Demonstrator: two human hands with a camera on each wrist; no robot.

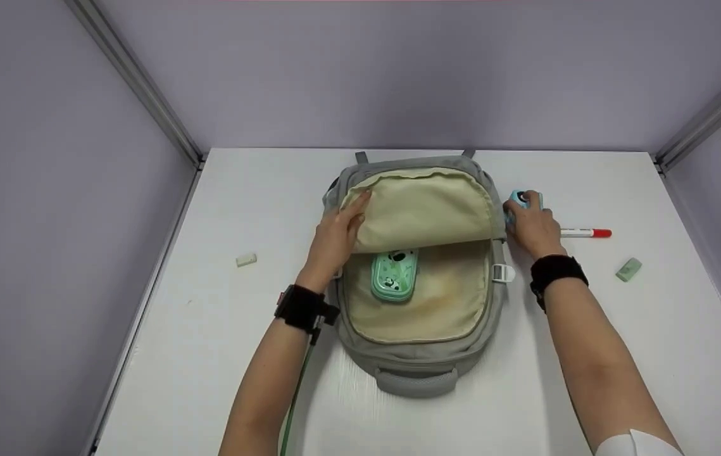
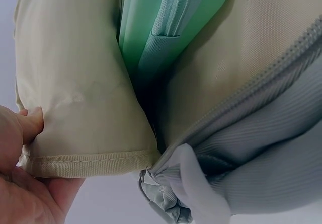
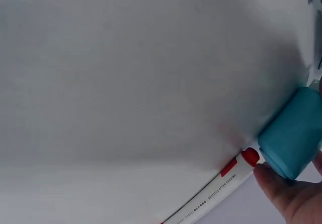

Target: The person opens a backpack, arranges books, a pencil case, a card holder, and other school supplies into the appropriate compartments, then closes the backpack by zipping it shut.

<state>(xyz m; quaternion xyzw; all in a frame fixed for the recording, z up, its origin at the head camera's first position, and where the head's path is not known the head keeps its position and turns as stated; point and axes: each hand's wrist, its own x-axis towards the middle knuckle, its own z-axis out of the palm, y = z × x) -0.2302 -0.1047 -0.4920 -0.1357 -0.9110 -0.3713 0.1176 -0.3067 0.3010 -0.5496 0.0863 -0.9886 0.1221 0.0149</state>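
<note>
right hand: (image 1: 534,228) grasping, fingers round the blue item (image 3: 292,128); at the backpack's far right side.
blue item axis: can't settle it; fingers cover part, wrist view crops it. Rounded edges, dark print on top, no words readable.
left hand: (image 1: 333,237) pinching the left edge of the flap (image 1: 426,209), thumb on top, fingers below.
flap: cream lining up, raised toward the far side; near edge runs left-right, right end slightly farther.
backpack: (image 1: 417,351) lying on the desk (image 1: 176,361), long axis near-far, carry handle (image 1: 417,383) at the near end. No brand readable.
green case: (image 1: 394,277) in the open compartment, left of centre; long axis roughly near-far, far end under the flap. Animal print, can't read any words.
marker: (image 1: 578,233) just right of the right hand, long axis left-right, red cap pointing right, red plug at the hand end.
marker text: small print along the white barrel, looks like "AFTER ERASING"; rest too small.
green eraser: (image 1: 628,270) right and nearer than the marker, long axis slanted, far end to the right.
white eraser: (image 1: 246,259) well left of the backpack, long axis about left-right.
</note>
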